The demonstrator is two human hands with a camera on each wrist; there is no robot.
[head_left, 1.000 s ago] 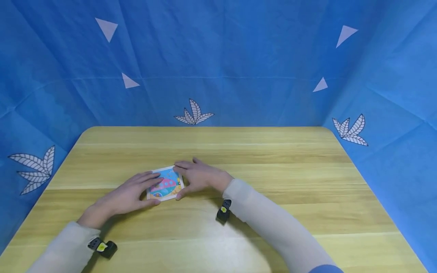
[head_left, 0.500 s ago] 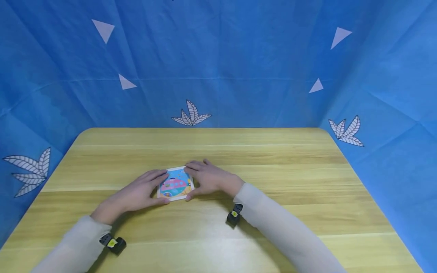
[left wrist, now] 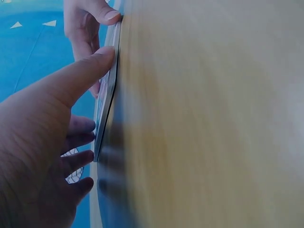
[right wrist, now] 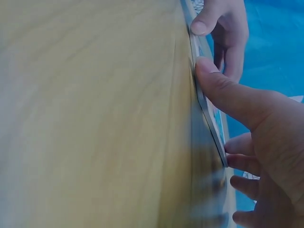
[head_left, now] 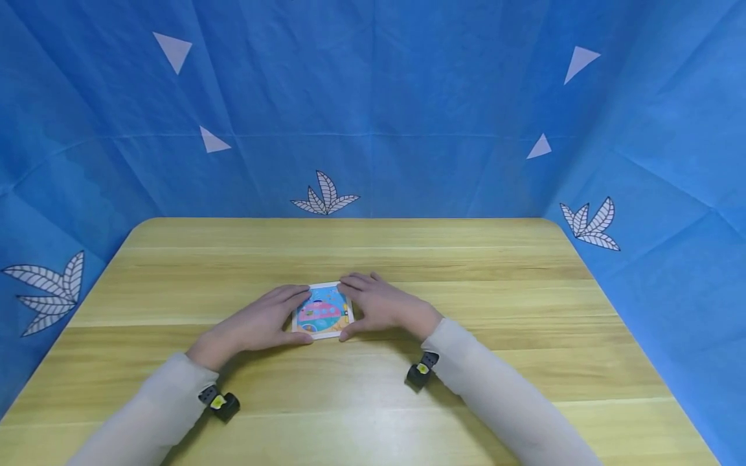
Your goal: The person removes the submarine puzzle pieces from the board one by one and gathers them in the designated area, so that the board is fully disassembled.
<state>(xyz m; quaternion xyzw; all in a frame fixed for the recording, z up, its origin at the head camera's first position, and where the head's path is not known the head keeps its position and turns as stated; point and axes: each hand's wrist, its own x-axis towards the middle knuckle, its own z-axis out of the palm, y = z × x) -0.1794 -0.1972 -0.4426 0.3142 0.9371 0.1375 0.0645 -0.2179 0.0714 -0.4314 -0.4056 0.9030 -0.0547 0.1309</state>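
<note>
A thin rectangular picture board (head_left: 319,312) with a white border, printed with a pink and teal submarine on blue, lies flat at the table surface. My left hand (head_left: 263,321) holds its left end, thumb at the near edge and fingers at the far one. At the right end, my right hand (head_left: 389,309) grips it the same way. Seen edge-on in the left wrist view, the board (left wrist: 108,92) has a grey side, and the left thumb (left wrist: 95,64) presses its near rim. The right thumb (right wrist: 218,83) does likewise in the right wrist view.
The wood-grain table (head_left: 373,401) has rounded far corners. Blue cloth (head_left: 373,97) with white triangles and leaf prints hangs behind it and along both sides. A small black camera sits on each wrist, the left camera (head_left: 224,406) and the right camera (head_left: 418,374).
Both hands have moved the picture board to the right across the table, and it has turned slightly to lie straighter. The left fingers have drawn back from its face to its edge.
</note>
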